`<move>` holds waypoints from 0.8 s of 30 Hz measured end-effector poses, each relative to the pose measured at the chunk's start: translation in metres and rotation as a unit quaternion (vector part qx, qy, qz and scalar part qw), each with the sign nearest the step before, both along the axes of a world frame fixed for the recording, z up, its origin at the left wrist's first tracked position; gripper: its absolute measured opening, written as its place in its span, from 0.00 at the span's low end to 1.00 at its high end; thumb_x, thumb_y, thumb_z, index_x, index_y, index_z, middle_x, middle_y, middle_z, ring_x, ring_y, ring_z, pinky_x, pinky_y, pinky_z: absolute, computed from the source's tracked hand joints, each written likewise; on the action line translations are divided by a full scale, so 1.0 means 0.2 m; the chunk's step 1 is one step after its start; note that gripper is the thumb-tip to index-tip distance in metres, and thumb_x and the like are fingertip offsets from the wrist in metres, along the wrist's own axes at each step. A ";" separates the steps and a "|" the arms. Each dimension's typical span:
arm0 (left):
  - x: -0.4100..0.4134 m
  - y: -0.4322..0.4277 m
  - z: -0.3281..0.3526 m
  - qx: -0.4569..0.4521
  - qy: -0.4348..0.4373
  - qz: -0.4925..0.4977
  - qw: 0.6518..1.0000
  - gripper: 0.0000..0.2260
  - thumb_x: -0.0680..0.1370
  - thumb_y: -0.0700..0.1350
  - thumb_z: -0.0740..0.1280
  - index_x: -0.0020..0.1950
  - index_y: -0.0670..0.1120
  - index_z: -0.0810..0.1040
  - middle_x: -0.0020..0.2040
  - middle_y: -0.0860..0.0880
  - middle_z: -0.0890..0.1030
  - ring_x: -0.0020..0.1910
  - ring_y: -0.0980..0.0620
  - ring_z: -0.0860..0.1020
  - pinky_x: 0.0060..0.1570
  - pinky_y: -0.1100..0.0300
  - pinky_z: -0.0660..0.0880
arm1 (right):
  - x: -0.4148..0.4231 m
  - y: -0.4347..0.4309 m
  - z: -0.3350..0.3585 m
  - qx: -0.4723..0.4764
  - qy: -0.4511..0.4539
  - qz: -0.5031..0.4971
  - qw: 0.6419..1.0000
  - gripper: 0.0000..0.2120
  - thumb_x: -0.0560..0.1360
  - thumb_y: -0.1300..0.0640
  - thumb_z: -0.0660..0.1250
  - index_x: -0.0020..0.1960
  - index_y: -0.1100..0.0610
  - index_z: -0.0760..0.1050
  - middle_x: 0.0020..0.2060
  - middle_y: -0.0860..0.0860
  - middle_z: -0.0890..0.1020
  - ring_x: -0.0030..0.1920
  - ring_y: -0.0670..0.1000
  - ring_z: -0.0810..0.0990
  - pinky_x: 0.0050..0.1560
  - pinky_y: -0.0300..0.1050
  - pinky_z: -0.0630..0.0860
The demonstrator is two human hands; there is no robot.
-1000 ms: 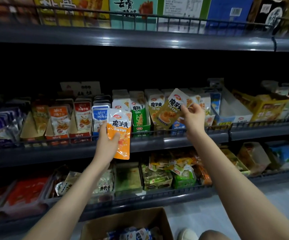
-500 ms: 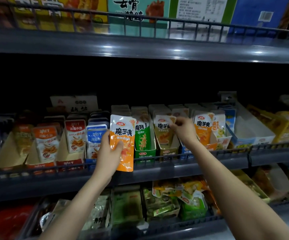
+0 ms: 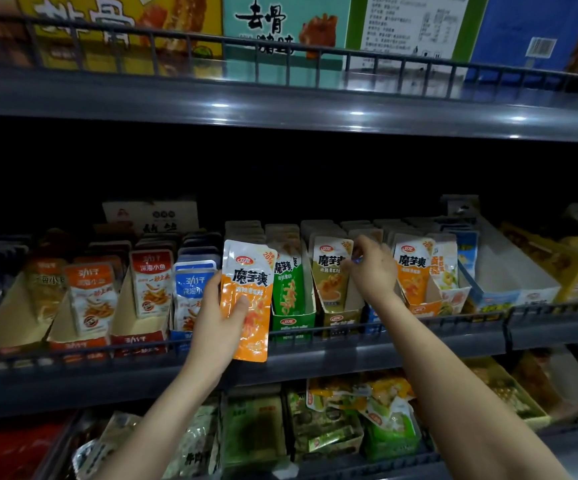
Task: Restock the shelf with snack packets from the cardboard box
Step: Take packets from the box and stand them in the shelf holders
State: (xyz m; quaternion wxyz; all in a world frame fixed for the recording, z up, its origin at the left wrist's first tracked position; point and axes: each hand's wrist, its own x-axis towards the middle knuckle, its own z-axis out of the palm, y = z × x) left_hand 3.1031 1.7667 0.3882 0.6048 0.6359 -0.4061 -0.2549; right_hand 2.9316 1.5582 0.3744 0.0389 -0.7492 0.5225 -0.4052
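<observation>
Now the olive packet (image 3: 331, 271) stands in its olive display carton (image 3: 341, 322) on the middle shelf (image 3: 419, 353); a second ago the right hand (image 3: 373, 273) held it tilted in the air above the row, and half a second ago was lowering it in. Right fingers (image 3: 358, 249) are curled at the packet's top right corner; grip or bare touch, cannot tell. That packet is upright, long axis vertical, print facing out, just beside the green carton (image 3: 292, 323). The left hand (image 3: 218, 327) is unchanged: it grips the orange packet (image 3: 247, 289), thumb across the front, fingers behind the left edge. Orange packet is in front of the shelf rail, long axis near vertical, top edge up and leaning slightly left, print toward the camera, bottom edge hanging below the shelf's front lip.
</observation>
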 end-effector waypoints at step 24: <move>-0.14 -0.06 -0.06 -0.016 -0.006 -0.095 0.995 0.23 0.80 0.44 0.62 0.73 0.55 0.59 0.58 0.62 0.72 0.51 0.66 0.74 0.41 0.70 0.72 | -0.05 0.54 0.06 0.289 -0.304 0.271 0.866 0.16 0.76 0.52 0.67 0.63 0.52 0.71 0.49 0.48 0.82 0.46 0.46 0.83 0.41 0.35 0.78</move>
